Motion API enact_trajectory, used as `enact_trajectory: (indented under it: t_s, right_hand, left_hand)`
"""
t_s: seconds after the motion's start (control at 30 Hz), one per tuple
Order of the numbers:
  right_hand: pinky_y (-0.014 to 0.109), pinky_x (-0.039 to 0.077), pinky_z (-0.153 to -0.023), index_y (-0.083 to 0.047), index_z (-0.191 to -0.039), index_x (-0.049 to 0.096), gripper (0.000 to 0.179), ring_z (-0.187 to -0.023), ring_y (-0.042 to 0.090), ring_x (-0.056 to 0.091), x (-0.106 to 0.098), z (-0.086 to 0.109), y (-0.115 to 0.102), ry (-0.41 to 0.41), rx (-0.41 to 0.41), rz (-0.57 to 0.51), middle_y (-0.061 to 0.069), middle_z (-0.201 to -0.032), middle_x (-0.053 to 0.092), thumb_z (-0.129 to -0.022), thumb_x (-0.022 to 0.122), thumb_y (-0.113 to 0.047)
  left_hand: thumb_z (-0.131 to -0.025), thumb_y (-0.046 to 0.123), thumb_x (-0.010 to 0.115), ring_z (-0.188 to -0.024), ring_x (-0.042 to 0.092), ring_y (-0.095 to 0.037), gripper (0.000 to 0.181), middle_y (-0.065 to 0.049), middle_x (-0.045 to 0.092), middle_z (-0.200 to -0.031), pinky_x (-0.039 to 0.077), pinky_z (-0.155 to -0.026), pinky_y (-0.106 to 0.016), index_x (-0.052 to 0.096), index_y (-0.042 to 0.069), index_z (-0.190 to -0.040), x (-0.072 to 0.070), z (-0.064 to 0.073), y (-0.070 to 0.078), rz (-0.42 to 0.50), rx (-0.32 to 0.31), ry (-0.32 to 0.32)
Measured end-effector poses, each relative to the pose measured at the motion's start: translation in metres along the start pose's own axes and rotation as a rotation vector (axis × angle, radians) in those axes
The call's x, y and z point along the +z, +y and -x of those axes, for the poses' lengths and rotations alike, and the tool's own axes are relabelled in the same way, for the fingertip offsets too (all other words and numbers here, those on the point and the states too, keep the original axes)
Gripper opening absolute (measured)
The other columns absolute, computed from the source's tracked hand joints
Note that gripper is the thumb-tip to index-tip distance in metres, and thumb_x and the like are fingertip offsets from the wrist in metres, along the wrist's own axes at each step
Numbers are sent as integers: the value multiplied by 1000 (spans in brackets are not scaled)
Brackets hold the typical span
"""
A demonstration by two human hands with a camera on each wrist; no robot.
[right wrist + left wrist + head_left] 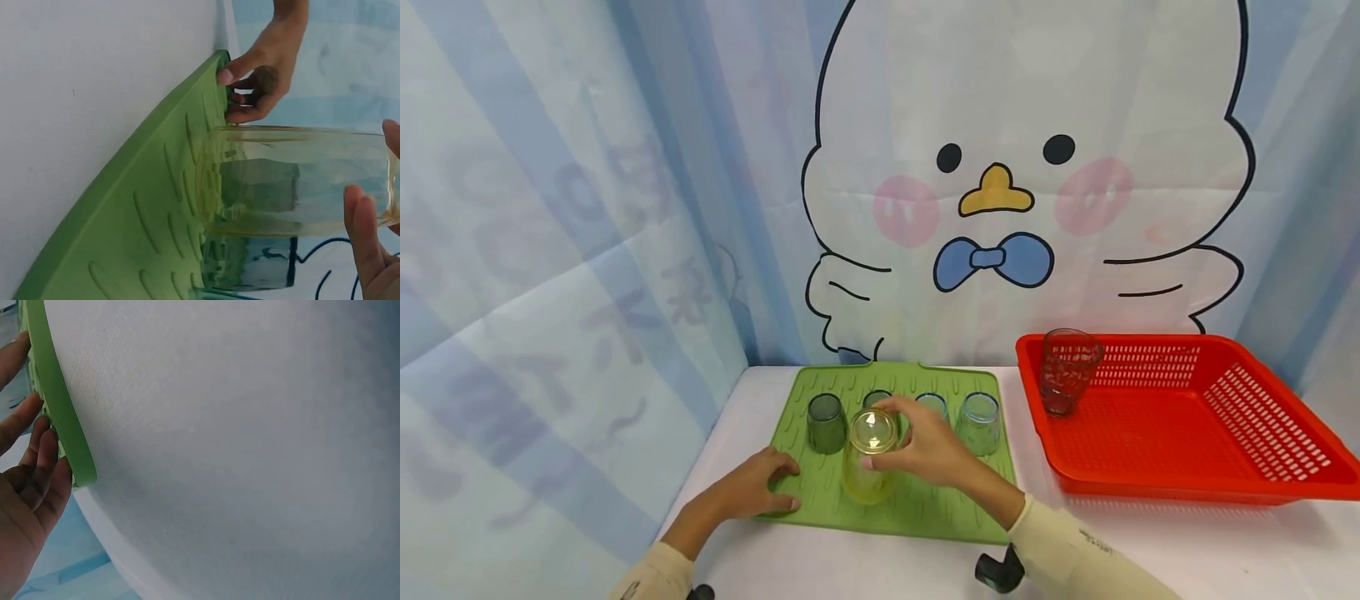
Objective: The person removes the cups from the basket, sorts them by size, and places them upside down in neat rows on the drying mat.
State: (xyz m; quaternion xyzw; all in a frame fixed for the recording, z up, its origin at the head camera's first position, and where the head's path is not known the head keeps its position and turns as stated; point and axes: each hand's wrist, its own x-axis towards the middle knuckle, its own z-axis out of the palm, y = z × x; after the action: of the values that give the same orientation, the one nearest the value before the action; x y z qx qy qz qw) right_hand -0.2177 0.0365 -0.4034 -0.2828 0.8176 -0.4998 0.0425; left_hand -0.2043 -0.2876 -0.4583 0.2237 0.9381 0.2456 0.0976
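In the head view my right hand [925, 446] pinches the upper end of a yellow-tinted drinking glass [867, 485], its thick base upward and its mouth toward the green drying mat [940, 515]. The right wrist view shows this glass [300, 181] with its mouth close over the mat's ridges. My left hand [748, 483] touches the mat's left front corner, fingers loosely bent; the left wrist view has its fingertips along the mat's edge [59, 406]. Behind the yellow glass stand a dark grey glass [826, 427], another dark glass [877, 397] partly hidden, and two blue-rimmed clear glasses [980, 427].
A red plastic basket [1157, 487] stands right of the mat on the white table [820, 558]. One clear glass [1066, 379] leans inside its left end. A curtain [775, 167] with a cartoon bird hangs behind and at the left.
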Motion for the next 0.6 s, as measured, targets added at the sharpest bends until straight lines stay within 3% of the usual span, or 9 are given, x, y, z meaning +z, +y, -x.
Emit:
enact_trajectory:
  t_s: [0.23, 0.47, 0.6]
  right_hand:
    - [29, 55, -64, -18, -133, 58, 65, -68, 12, 64, 10, -6, 8, -18, 20, -9, 5, -120, 65, -77, 89, -32]
    - [36, 52, -78, -16, -136, 56, 71, -98, 15, 61, 15, -12, 9, 11, 32, 54, 2, -122, 66, -77, 88, -37]
    - [41, 52, -84, -17, -136, 56, 68, -107, 19, 62, 16, -14, 7, 16, 37, 75, 1, -122, 66, -79, 86, -41]
  left_hand:
    - [-82, 36, 82, -97, 54, -17, 48, -2, 56, -104, 49, -88, -39, 66, 5, -115, 1, -1, 1, -3, -7, -3]
    - [-82, 35, 83, -96, 55, -17, 48, -3, 57, -103, 50, -86, -38, 66, 4, -114, 1, 0, 1, 2, 6, 5]
    - [-82, 35, 82, -96, 55, -18, 48, -3, 56, -104, 50, -87, -39, 66, 5, -115, 0, -1, 1, -2, 5, 5]
